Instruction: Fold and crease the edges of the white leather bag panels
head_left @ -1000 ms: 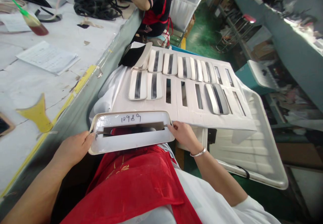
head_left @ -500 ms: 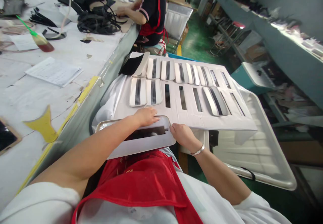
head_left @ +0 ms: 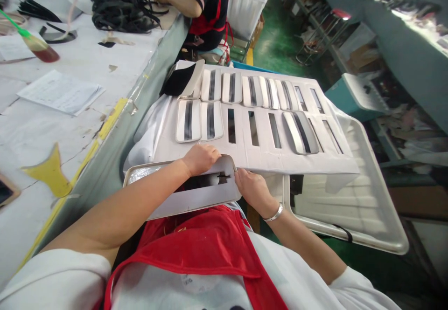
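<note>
Hands of a seated person meet on a white slotted frame (head_left: 206,197) that lies across the lap, its long side running left to right. The left hand (head_left: 202,158) reaches over the frame from the left, knuckles up, its fingers curled shut over the far rim near the right corner. The right hand (head_left: 252,189) clasps the frame's right end, thumb on top, just beside the end of the long dark slot. A silver bracelet (head_left: 275,214) circles that wrist. A red apron (head_left: 196,249) shows under the frame's near edge.

Just beyond the frame, and touching its far rim, lies a white board (head_left: 266,158) cut with two rows of narrow slots. Striped white pieces (head_left: 188,120), each with a dark band down its middle, fill most of the back row. Two sit at the left of the near row, and one lies tilted towards its right. The slots between them are open. A black piece of fabric (head_left: 178,80) lies at the board's far left corner. The board rests on a white tray (head_left: 350,212) that juts out to the right.

To the left runs the bench (head_left: 42,128), carrying a yellow flared piece (head_left: 52,172) and sheets of paper (head_left: 59,92). At its far end a second person (head_left: 210,2) stands by a heap of black straps (head_left: 122,7).
</note>
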A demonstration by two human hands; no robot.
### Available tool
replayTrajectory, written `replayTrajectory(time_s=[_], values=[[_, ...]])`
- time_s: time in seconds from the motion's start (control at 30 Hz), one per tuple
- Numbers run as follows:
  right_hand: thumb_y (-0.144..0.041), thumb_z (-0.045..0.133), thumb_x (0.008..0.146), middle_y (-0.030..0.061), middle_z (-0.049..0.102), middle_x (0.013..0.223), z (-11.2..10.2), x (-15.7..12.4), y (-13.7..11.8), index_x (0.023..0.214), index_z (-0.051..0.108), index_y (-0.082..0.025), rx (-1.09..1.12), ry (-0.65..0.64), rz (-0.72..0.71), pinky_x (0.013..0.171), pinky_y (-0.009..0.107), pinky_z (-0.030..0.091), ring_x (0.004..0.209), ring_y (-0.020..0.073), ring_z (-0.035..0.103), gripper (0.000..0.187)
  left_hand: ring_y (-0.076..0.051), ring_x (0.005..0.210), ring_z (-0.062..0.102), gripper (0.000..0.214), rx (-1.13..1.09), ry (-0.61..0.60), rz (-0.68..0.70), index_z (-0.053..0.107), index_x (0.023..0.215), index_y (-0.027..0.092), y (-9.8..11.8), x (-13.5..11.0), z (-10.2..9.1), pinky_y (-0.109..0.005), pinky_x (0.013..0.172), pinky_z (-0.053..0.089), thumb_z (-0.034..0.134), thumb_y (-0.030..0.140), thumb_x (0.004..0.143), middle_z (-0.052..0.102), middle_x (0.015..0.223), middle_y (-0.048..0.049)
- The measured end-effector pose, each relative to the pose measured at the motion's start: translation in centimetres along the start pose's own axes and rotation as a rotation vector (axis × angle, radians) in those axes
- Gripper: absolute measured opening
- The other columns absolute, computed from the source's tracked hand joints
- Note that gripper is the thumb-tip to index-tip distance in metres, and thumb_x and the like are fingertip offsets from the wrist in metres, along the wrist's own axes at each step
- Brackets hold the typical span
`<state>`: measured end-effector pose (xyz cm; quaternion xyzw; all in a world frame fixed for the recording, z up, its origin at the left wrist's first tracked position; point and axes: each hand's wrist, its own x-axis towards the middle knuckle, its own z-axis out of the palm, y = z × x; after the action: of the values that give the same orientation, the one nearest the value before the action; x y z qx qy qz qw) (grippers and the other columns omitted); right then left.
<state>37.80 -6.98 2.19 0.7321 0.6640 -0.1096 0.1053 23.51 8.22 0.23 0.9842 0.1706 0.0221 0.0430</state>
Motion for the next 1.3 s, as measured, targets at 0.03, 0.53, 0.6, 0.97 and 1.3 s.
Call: replayTrajectory(time_s=[0.03, 0.53, 0.6, 0.97, 1.3], values=[[-0.025, 0.025, 0.099, 0.0112, 0.064, 0.084, 0.1, 0.0, 0.0, 0.091, 0.055, -0.014, 0.007, 0.002, 0.012, 0.058, 0.027, 0.034, 0.078, 0.0199, 0.064, 0.034, -0.024, 0.087, 0.063, 0.041, 0.007, -0.004, -0.008, 0.066, 0.092, 0.007, 0.0, 0.1, 0.0, -0.034, 0.071, 0.046, 0.030, 0.028, 0.096, 0.067, 0.089, -0.0170], [-0.028, 0.032, 0.098, 0.0106, 0.066, 0.079, 0.2, 0.4, -0.2, 0.084, 0.055, -0.014, 0.100, 0.009, 0.064, 0.058, 0.027, 0.031, 0.072, 0.0194, 0.063, 0.031, -0.025, 0.086, 0.063, 0.042, -0.040, -0.048, -0.011, 0.067, 0.091, 0.006, -0.7, 0.1, 0.6, -0.035, 0.072, 0.047, 0.034, 0.031, 0.095, 0.067, 0.088, -0.0178], [-0.030, 0.031, 0.098, 0.0090, 0.065, 0.077, 0.2, 0.5, 0.4, 0.079, 0.054, -0.015, 0.216, 0.031, 0.038, 0.059, 0.027, 0.032, 0.070, 0.0181, 0.062, 0.033, -0.025, 0.086, 0.063, 0.042, -0.065, -0.045, -0.024, 0.067, 0.091, 0.007, -0.7, 0.2, 0.7, -0.035, 0.072, 0.047, 0.034, 0.032, 0.095, 0.067, 0.088, -0.0174], [-0.047, 0.026, 0.094, 0.0020, 0.061, 0.065, 3.8, 1.1, 2.7, 0.077, 0.055, -0.017, 0.969, 0.015, 0.180, 0.058, 0.023, 0.040, 0.059, 0.0136, 0.055, 0.046, -0.023, 0.093, 0.062, 0.049, -0.174, -0.174, -0.108, 0.069, 0.089, 0.013, -0.7, 0.4, -0.8, -0.031, 0.079, 0.044, 0.033, 0.047, 0.092, 0.068, 0.096, -0.0115], [-0.036, 0.038, 0.089, -0.0018, 0.047, 0.058, 1.6, 0.9, 1.4, 0.061, 0.043, -0.019, 0.697, 0.115, 0.095, 0.056, 0.023, 0.027, 0.057, 0.0110, 0.042, 0.033, -0.019, 0.082, 0.061, 0.044, -0.468, -0.311, -0.192, 0.072, 0.088, 0.015, -2.9, 1.0, -1.5, -0.026, 0.075, 0.043, 0.041, 0.045, 0.086, 0.069, 0.090, -0.0073]])
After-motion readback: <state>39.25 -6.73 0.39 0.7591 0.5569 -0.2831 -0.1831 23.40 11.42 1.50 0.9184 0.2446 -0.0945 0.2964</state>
